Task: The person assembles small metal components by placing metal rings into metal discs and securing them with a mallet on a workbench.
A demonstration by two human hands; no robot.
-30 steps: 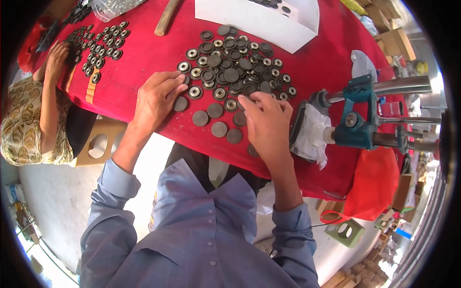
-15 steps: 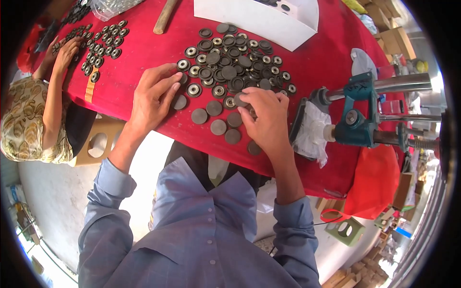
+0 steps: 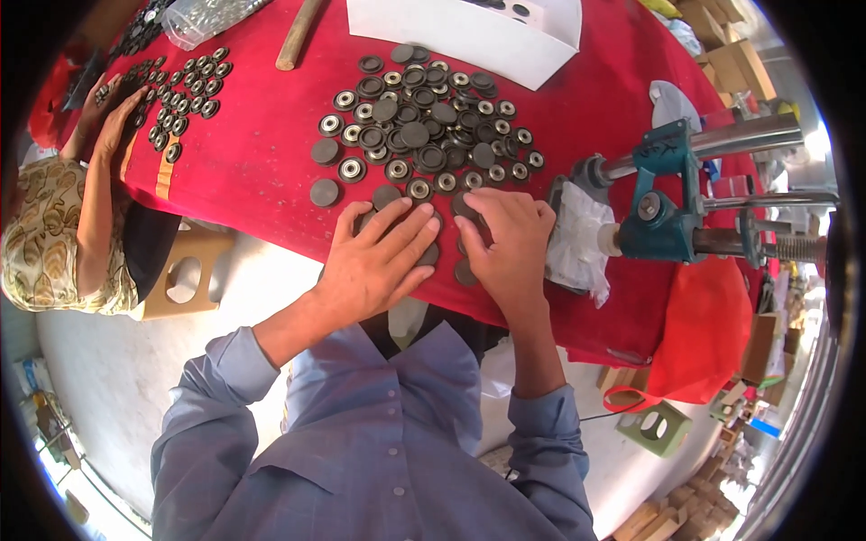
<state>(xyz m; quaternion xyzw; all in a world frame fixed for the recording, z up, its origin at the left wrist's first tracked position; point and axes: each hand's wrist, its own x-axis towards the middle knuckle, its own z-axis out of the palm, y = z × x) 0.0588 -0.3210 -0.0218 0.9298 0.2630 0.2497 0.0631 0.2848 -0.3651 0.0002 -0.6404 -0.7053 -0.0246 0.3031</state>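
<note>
My left hand (image 3: pixel 379 257) lies flat with its fingers apart over several dark round discs, partly hiding them. Close to its right, my right hand (image 3: pixel 510 242) has thumb and forefinger curled at the edge of a dark disc (image 3: pixel 462 206). Just beyond both hands spreads a pile of dark round caps (image 3: pixel 415 135), some plain-faced and some showing a bright metal ring in the centre. Two plain discs lie apart at the pile's left, one of them a grey-brown disc (image 3: pixel 325 193).
Right of my hands stands a green metal press (image 3: pixel 663 194) with steel bars and plastic wrapping. A white box (image 3: pixel 469 36) and a wooden handle (image 3: pixel 298 36) lie beyond the pile. At the far left, another person's hands (image 3: pixel 113 117) work near more ringed caps (image 3: pixel 194 86) on the red cloth (image 3: pixel 253 162).
My left hand has moved right and nearer, from the pile's left edge onto the discs in front of me. My right hand has shifted slightly nearer. A disc the left hand touched now lies free.
</note>
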